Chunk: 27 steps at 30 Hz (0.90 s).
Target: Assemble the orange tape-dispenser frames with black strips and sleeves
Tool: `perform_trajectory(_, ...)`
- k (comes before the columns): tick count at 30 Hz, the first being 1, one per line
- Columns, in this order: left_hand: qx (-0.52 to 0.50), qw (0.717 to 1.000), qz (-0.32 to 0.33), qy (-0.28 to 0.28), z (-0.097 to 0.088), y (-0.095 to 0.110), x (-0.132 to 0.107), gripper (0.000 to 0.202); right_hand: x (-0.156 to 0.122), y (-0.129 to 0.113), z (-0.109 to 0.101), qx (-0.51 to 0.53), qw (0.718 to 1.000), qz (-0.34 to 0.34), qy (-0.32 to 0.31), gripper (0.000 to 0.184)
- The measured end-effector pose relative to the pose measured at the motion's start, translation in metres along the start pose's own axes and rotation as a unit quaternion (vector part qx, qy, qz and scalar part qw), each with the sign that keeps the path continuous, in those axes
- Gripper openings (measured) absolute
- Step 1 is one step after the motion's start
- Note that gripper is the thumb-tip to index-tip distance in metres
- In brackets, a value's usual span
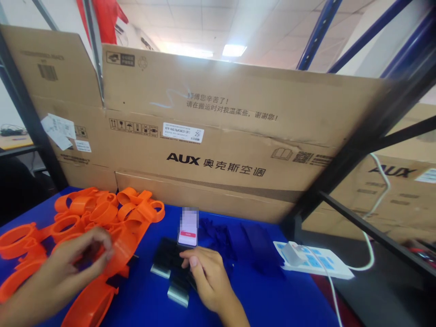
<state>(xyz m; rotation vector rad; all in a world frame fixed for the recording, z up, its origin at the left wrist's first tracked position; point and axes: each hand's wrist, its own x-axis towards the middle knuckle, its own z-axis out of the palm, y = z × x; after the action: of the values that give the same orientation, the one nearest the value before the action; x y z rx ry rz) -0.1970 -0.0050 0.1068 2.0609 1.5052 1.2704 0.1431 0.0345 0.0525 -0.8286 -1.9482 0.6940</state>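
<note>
My left hand [80,263] is curled at the left, slightly smeared by motion. Thumb and fingers close on an orange plastic ring piece [123,250], whose flat part sticks out past the fingertips. Many similar orange ring pieces [102,212] lie heaped behind and around this hand. In the middle, my right hand [213,277] has its thumb and bent fingers drawn together just below a phone [188,229]; whatever they pinch is hidden. Black strips or packets with silvery ends [178,294] lie under and beside the right fingers. The phone screen is lit, partly pixelated, with a red button.
A blue surface [252,297] carries everything. Dark blue pieces [257,243] lie right of the phone. A white power strip [316,261] with plug and cables rests at the right edge. Behind stands a large cardboard panel [218,150], with dark metal frame posts [327,159] at the sides.
</note>
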Motion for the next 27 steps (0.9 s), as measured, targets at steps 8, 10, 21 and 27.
perform_trajectory(8,0.097,0.924,0.367,-0.041,0.106,0.037,-0.034,0.028,0.005,-0.004,0.03,0.388,0.905,0.176,0.009,0.078)
perform_trajectory(10,0.091,0.916,0.389,-0.029,0.127,0.029,-0.038,0.029,0.006,0.001,0.035,0.385,0.9,0.194,0.069,0.071)
perform_trajectory(21,-0.232,0.967,0.103,-0.029,0.149,-0.019,-0.012,0.047,0.017,0.006,0.017,0.401,0.866,0.256,0.154,0.043)
perform_trajectory(27,-0.497,0.855,-0.065,-0.13,0.184,0.016,0.031,0.04,0.02,0.006,0.011,0.381,0.885,0.187,0.192,0.038)
